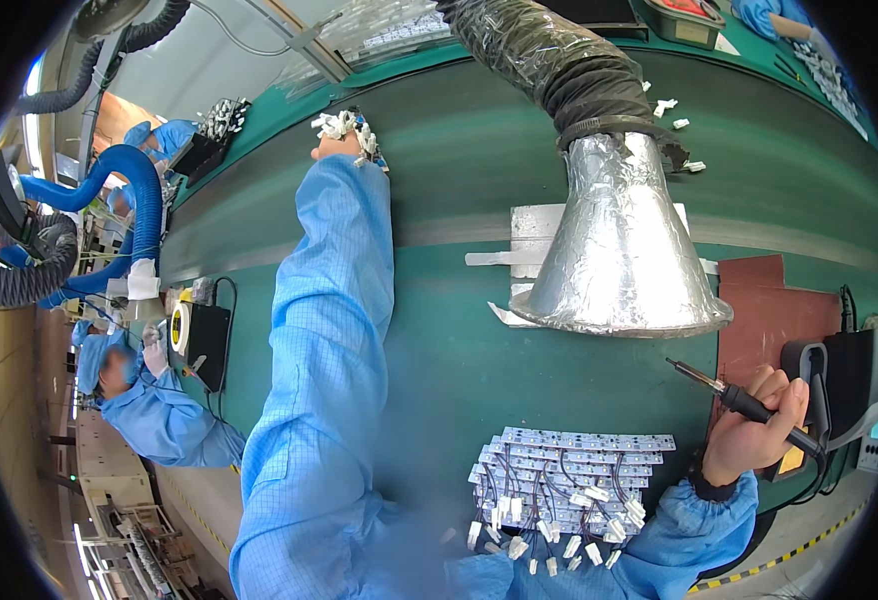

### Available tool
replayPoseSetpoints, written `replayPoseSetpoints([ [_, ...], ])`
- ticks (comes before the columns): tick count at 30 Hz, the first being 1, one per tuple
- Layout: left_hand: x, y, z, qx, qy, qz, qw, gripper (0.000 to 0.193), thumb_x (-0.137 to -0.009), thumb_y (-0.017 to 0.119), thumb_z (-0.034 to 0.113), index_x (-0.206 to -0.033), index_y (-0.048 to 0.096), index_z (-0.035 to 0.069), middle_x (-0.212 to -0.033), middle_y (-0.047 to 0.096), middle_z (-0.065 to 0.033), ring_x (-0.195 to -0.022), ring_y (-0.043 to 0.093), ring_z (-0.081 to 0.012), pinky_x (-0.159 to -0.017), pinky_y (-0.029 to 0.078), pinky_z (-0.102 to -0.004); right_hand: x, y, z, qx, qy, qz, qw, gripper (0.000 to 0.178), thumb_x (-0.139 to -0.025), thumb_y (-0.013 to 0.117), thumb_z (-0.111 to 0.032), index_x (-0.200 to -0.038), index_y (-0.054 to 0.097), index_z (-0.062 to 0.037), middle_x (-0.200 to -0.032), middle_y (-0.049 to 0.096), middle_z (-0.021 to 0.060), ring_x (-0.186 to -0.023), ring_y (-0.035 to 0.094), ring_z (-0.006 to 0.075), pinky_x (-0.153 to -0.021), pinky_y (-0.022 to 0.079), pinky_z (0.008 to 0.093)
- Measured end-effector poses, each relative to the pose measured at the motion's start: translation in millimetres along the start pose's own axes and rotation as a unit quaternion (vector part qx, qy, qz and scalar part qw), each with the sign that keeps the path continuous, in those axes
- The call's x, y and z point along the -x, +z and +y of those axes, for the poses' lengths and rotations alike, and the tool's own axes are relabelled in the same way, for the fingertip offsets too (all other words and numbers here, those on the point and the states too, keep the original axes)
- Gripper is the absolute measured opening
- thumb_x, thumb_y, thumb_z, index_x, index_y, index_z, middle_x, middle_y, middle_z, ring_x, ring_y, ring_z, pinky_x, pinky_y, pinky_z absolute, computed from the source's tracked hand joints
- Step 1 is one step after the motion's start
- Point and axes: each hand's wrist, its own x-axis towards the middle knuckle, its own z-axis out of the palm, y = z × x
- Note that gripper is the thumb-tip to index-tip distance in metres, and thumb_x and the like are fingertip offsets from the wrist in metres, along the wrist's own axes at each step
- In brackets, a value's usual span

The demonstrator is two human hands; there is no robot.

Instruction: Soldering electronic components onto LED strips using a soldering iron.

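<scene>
My left hand (pixel 335 148) is stretched far out over the green surface, closed around a bunch of white plug connectors (pixel 337 124) with some darker parts among them. Its fingers are mostly covered by that bunch. On the right, my right hand (pixel 754 430) grips a soldering iron (pixel 742 401) by its black handle, the metal tip pointing left and away from me. The tip is in the air, apart from the boards. Close to my right forearm lie rows of white LED strip boards (pixel 579 443), with dark wires and white connectors (pixel 593 552) hanging off their near side.
A foil-covered fume hood (pixel 621 240) on a flexible duct stands over the bench centre. Right of it are a reddish-brown mat (pixel 764 310) and a soldering station (pixel 849 370). Loose white connectors (pixel 665 106) lie beyond. Co-workers in blue (pixel 164 415) sit at left.
</scene>
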Motion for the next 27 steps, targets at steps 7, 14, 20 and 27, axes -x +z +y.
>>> replayPoseSetpoints([
  [7,-84,-17,-94,0.375,-0.017,0.066,0.925,0.034,-0.088,0.069,0.034,-0.105,0.071,0.004,-0.09,0.073,-0.008,-0.08,0.07,-0.0273,-0.077,0.056,-0.0423,-3,0,1,-0.031,0.018,-0.007,0.999,0.04,-0.102,0.043,-0.011,-0.066,0.027,-0.0117,-0.058,0.023,-0.0009,-0.056,0.02,0.0091,-0.055,0.023,0.0283],
  [14,-25,-144,-112,0.438,-0.016,-0.121,0.891,0.039,-0.097,0.055,0.039,-0.119,0.065,0.008,-0.1,0.071,-0.0076,-0.088,0.068,-0.0254,-0.079,0.057,-0.0399,-4,-3,2,-0.017,0.017,0.004,1.0,0.04,-0.103,0.043,-0.012,-0.067,0.026,-0.0114,-0.059,0.023,-0.0011,-0.056,0.02,0.0093,-0.055,0.023,0.0281],
  [20,52,-287,-65,0.477,-0.183,-0.301,0.805,0.048,-0.102,0.048,0.032,-0.146,0.046,0.013,-0.147,0.049,-0.0111,-0.132,0.049,-0.0228,-0.107,0.045,-0.0407,-5,-3,2,-0.005,0.022,0.047,0.999,0.04,-0.103,0.043,-0.012,-0.067,0.025,-0.0116,-0.061,0.023,-0.0017,-0.056,0.021,0.0089,-0.055,0.024,0.0279],
  [27,217,-351,-47,-0.04,0.059,-0.264,0.962,0.041,-0.096,0.054,0.012,-0.137,0.052,0.003,-0.131,0.061,-0.0123,-0.12,0.057,-0.0245,-0.104,0.042,-0.0348,-7,7,1,0.007,0.029,0.048,0.998,0.038,-0.102,0.04,-0.012,-0.068,0.023,-0.0116,-0.061,0.019,-0.0002,-0.057,0.019,0.0108,-0.054,0.019,0.0301],
])
